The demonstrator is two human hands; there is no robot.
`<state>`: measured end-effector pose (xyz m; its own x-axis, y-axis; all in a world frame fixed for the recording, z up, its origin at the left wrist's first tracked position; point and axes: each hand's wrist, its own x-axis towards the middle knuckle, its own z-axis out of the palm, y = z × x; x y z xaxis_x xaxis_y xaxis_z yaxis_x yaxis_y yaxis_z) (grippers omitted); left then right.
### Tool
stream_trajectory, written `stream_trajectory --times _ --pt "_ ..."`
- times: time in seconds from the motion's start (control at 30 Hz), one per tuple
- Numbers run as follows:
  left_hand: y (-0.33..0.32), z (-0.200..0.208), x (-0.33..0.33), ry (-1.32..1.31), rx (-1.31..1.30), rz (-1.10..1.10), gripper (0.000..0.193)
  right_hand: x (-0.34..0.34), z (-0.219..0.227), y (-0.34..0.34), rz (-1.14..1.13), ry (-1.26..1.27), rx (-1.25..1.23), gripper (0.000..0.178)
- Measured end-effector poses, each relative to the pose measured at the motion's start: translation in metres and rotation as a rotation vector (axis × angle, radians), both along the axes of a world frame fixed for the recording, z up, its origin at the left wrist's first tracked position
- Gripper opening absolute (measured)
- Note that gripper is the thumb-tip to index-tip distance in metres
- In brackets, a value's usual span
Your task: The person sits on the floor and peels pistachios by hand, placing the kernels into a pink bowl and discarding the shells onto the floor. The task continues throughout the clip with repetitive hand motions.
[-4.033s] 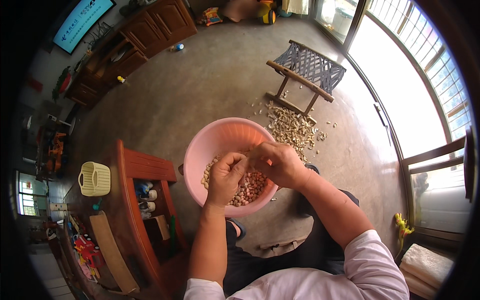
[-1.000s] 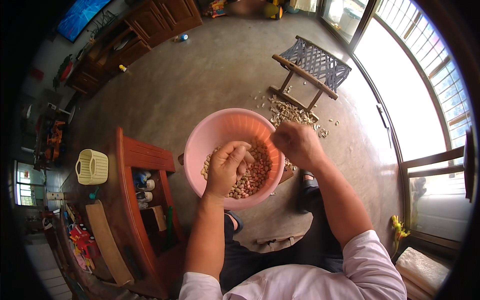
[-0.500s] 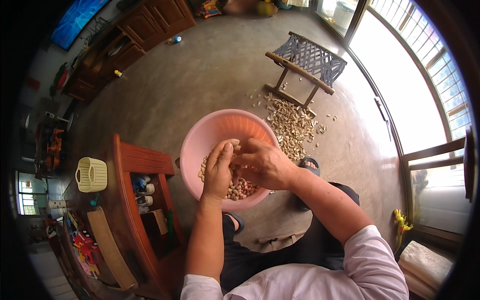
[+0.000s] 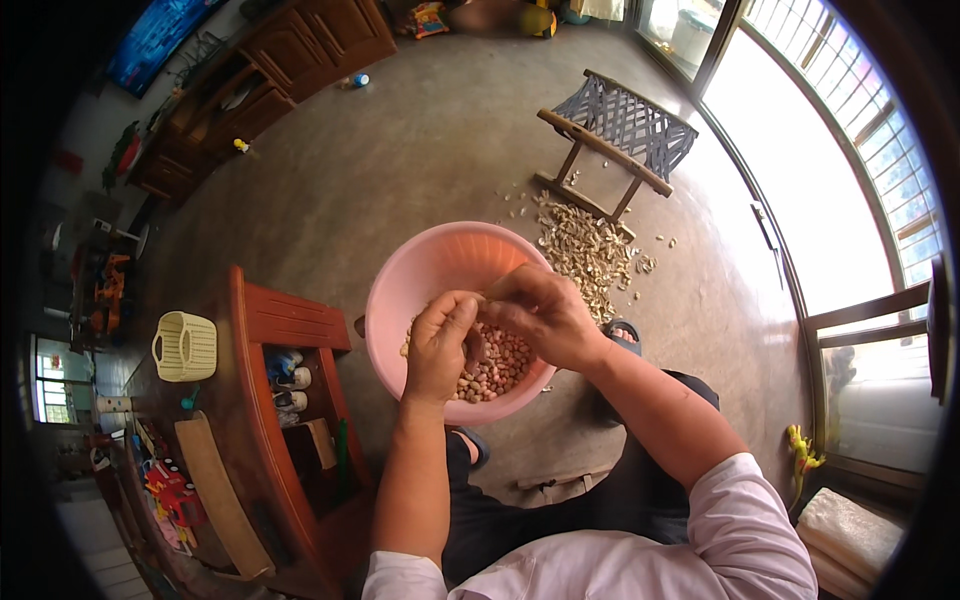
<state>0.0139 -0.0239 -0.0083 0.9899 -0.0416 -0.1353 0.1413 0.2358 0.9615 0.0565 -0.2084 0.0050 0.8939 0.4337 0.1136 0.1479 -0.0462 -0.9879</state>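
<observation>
A pink plastic basin [image 4: 378, 325] stands between my feet. In its bottom lie many pinkish shelled peanuts [image 4: 505, 358], with some pale unshelled ones at the left, partly behind my left hand. Over the basin, my left hand [image 4: 438, 348] and my right hand [image 4: 552, 318] meet with thumbs and fingertips pinched together. Between the fingertips is a peanut, mostly hidden by them. The lower fingers of both hands are curled in, so what the palms hold cannot be seen.
Peanut shells [image 4: 588, 255] are heaped on the floor beyond the basin to the right, beside a low wooden stool with a woven strap seat [image 4: 628, 122]. A reddish-brown wooden cabinet [image 4: 290, 315] with shoes inside stands close on the left, near a cream basket [image 4: 188, 348].
My right hand has shifted slightly up and right, uncovering more shelled peanuts. The pale peanut that showed above my left fingertips is now mostly covered by pinched fingers.
</observation>
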Motion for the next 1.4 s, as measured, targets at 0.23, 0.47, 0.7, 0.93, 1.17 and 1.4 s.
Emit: stream_trajectory --times 0.23,0.47,0.7,0.93,1.17,1.4 --pt "-0.004 0.002 -0.004 -0.050 -0.009 -0.062 0.022 -0.002 0.001 0.000 0.066 0.255 0.300 0.015" --pt "-0.004 -0.003 -0.006 -0.159 0.097 -0.048 0.018 0.001 -0.002 -0.004 0.108 0.296 0.210 0.017" --pt "-0.010 -0.007 -0.003 -0.413 0.509 0.086 0.011 0.002 -0.003 -0.005 0.006 0.121 -0.040 0.017" --pt "-0.012 -0.002 -0.004 -0.465 0.647 0.085 0.012 -0.004 -0.002 0.001 -0.059 0.075 -0.065 0.017" --pt "-0.012 0.007 -0.007 -0.439 0.654 0.066 0.012 -0.005 -0.011 0.002 -0.055 0.045 -0.059 0.019" --pt "-0.009 0.007 -0.009 -0.476 0.718 0.077 0.014 -0.006 -0.016 0.008 -0.046 0.014 -0.045 0.018"
